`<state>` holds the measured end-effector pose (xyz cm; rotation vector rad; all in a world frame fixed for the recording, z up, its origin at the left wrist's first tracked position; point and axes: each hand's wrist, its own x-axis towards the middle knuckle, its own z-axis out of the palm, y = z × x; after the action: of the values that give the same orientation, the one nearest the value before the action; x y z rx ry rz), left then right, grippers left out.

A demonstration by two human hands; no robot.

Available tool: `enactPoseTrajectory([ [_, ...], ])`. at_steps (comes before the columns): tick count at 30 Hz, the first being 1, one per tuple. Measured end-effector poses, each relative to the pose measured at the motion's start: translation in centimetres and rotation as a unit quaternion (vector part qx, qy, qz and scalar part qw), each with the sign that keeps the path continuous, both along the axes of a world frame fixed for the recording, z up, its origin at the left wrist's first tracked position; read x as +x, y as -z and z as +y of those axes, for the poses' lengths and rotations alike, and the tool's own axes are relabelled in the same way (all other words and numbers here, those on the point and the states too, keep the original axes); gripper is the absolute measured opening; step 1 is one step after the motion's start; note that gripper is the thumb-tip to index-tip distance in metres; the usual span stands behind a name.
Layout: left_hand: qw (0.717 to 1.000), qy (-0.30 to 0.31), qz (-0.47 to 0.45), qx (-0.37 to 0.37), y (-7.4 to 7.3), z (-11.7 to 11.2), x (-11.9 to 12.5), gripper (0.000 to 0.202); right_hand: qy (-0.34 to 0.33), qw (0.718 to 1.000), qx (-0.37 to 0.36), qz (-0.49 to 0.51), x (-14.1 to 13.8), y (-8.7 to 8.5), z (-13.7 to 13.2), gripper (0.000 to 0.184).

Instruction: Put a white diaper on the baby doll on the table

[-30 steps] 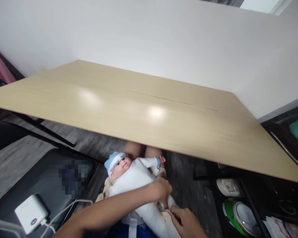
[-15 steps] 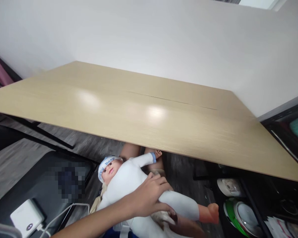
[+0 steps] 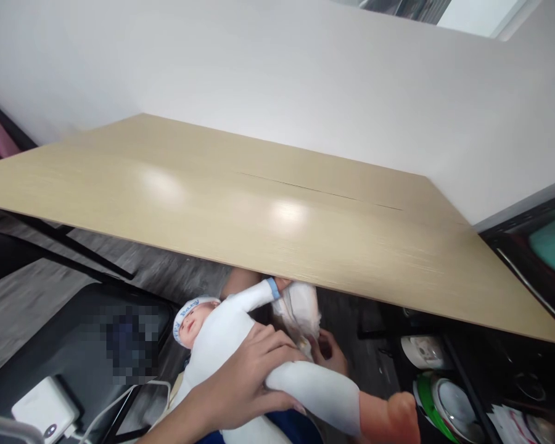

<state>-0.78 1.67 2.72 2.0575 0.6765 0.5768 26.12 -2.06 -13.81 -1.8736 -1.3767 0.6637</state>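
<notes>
A baby doll (image 3: pixel 224 345) in a white suit and a lettered cap lies tilted across my lap, below the table's front edge. My left hand (image 3: pixel 254 370) is closed around its hip and upper thigh, thumb on the near side and fingers on the far side. Beyond the doll's raised leg, my right hand (image 3: pixel 330 354) pinches the lower end of a white diaper (image 3: pixel 300 308) with a ruffled edge. The diaper's top end reaches the table edge beside the doll's outstretched arm. The doll's other leg is partly out of frame.
A wooden table (image 3: pixel 213 203) spans the view against a white wall. At left, a black chair seat (image 3: pixel 87 345) bears a white power bank (image 3: pixel 46 410) with a cable. A dark shelf at right holds a green-rimmed container (image 3: pixel 448 404) and papers (image 3: pixel 513 422).
My right hand and the diaper have moved from under the doll's leg to its far side, up toward the table. The doll has shifted slightly left, with my left hand still on it.
</notes>
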Motion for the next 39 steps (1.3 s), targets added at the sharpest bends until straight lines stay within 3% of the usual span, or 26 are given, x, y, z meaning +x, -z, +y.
enactPoseTrajectory([
  [3, 0.999, 0.024, 0.028, 0.035, 0.8, -0.7, 0.6, 0.051, 0.044, 0.999, 0.01, -0.021, -0.7, 1.1, 0.9, 0.071],
  [6, 0.994, 0.042, 0.048, 0.093, 2.1, -1.4, 1.4, 0.052, 0.071, 0.987, 0.061, -0.134, -1.1, 1.1, 1.7, 0.085],
  [10, 0.989, 0.038, 0.043, 0.137, 3.2, -1.6, 1.9, 0.053, -0.057, 0.964, 0.092, -0.241, -2.5, 1.3, 3.4, 0.074],
  [12, 0.988, 0.037, 0.04, 0.147, 3.3, -1.4, 1.9, 0.053, -0.112, 0.956, 0.077, -0.26, -3.4, 2.2, 4.6, 0.078],
  [16, 0.978, 0.049, 0.049, 0.194, 3.8, -0.9, 1.9, 0.051, -0.118, 0.951, 0.013, -0.286, -3.3, 5.2, 7.3, 0.087],
  [19, 0.968, 0.049, 0.055, 0.24, 4.9, -0.7, 2.0, 0.042, -0.083, 0.959, -0.02, -0.269, -1.4, 6.9, 9.0, 0.084],
  [22, 0.965, 0.033, 0.06, 0.254, 5.9, -0.5, 2.4, 0.035, -0.1, 0.969, 0.004, -0.226, 0.5, 7.6, 9.8, 0.079],
  [29, 0.965, 0.063, 0.081, 0.24, 5.8, 0.1, 2.3, 0.024, -0.143, 0.973, 0.081, -0.163, 0.2, 6.4, 8.5, 0.074],
  [35, 0.961, 0.059, 0.086, 0.255, 6.0, 0.1, 2.4, 0.021, 0.031, 0.997, 0.076, 0.012, 1.5, 5.3, 9.9, 0.072],
  [39, 0.96, 0.054, 0.087, 0.261, 5.8, 0.2, 2.4, 0.018, 0.046, 0.996, 0.068, 0.02, 3.0, 4.9, 11.4, 0.087],
])
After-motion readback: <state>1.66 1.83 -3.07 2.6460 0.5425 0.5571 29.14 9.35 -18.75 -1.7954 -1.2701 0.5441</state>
